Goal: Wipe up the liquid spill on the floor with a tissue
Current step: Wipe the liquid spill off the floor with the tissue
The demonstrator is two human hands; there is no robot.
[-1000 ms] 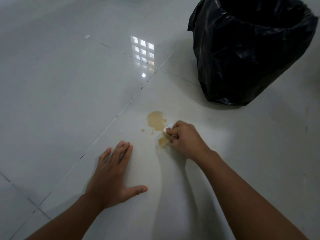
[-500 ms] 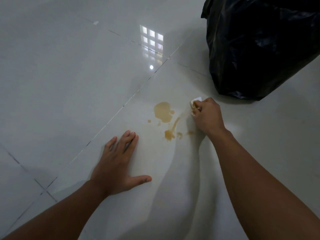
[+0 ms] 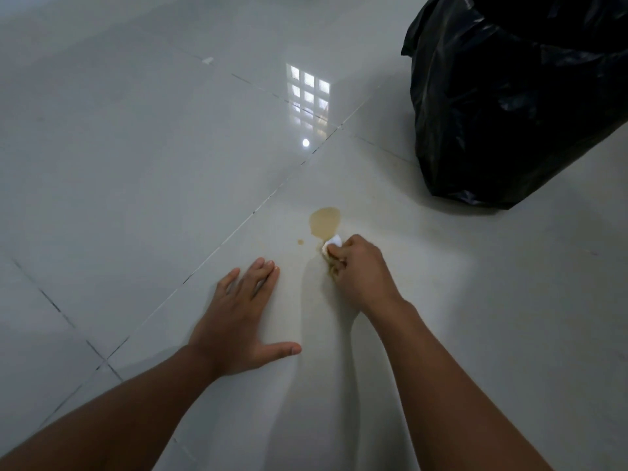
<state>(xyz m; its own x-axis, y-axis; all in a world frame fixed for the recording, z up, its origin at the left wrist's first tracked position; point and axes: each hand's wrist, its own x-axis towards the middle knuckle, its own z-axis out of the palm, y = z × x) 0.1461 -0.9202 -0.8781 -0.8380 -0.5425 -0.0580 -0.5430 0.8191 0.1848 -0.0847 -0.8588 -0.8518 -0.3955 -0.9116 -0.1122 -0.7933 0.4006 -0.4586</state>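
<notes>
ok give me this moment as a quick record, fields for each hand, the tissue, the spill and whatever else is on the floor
left hand: flat on the floor, fingers straight, thumb out
right hand: fingers curled round the tissue, pressing it down
tissue: white, bunched, mostly hidden in the hand, at the near edge of the spill
spill: tan puddle, not yet wiped; small drop to its left
bin bag: black, upper right, apart from the spill

Ahead of me to the right stands a black bin bag, its plastic crumpled and glossy, its top cut off by the frame edge. Dark grout lines cross between the pale tiles. A bright window reflection lies on the gloss; the small white fleck beyond may be debris.
</notes>
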